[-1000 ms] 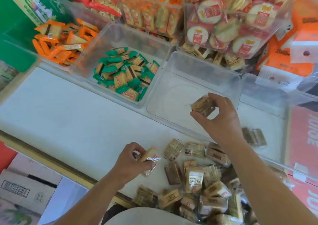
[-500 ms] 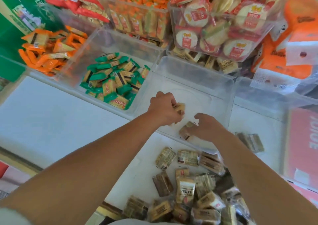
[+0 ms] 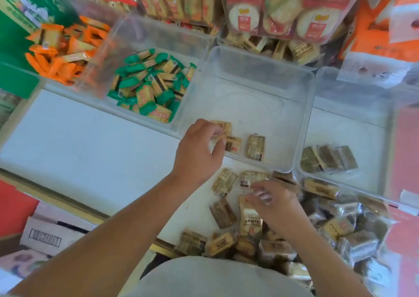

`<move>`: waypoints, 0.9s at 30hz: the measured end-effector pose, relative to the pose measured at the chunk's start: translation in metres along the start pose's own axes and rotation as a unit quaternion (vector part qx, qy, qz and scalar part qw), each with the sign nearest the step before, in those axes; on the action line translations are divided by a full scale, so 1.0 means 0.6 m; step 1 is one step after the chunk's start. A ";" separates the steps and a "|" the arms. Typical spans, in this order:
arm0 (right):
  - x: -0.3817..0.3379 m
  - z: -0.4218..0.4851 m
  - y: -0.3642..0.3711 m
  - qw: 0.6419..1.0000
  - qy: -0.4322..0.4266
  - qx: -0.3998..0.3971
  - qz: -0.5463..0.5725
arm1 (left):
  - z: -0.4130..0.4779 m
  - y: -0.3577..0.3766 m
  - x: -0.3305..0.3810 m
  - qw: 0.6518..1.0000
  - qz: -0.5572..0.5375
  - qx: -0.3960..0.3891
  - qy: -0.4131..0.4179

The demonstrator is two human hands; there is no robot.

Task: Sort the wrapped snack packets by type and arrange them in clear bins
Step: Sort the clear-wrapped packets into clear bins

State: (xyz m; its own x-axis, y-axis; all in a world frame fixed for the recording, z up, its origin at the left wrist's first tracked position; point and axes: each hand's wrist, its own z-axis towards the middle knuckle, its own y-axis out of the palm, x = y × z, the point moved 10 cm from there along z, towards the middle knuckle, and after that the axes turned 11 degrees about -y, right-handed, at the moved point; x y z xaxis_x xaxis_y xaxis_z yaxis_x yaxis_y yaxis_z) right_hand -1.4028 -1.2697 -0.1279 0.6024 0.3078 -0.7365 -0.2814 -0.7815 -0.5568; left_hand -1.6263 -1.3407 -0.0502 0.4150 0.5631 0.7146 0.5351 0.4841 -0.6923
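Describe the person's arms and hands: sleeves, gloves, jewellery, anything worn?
Both the left hand and right hand are bare: no gloves, rings or watch visible. Forearms are uncovered as far as the frame shows. A light grey fabric garment shows at the bottom edge.

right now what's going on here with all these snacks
A person is sorting wrapped snack packets into clear bins. The left hand is at the near edge of the middle bin, on the tan packets lying there; whether it grips one is unclear. The right hand hovers open over the loose pile of packets on the white table. The left bin holds green packets, the right bin a few dark packets.
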 end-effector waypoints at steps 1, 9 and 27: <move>0.004 -0.008 0.009 1.000 -0.007 -0.007 0.008 | -0.042 -0.007 -0.025 0.999 -0.027 -0.009 -0.032; -0.031 -0.074 0.061 0.994 -0.094 0.034 -0.037 | -0.322 0.120 -0.316 0.904 0.208 -0.320 -0.195; -0.037 0.022 0.226 0.979 0.045 -0.091 -0.174 | -0.323 0.040 -0.409 0.893 -0.130 -0.134 -0.410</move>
State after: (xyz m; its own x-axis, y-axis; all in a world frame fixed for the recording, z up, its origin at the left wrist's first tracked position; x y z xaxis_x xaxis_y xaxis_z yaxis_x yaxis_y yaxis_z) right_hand -1.4641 -1.3750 -0.1923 0.7043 0.5302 -0.4721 0.0858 -0.7237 -0.6848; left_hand -1.5725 -1.5970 -0.2229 -0.3680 0.8092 0.4581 0.7369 0.5543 -0.3871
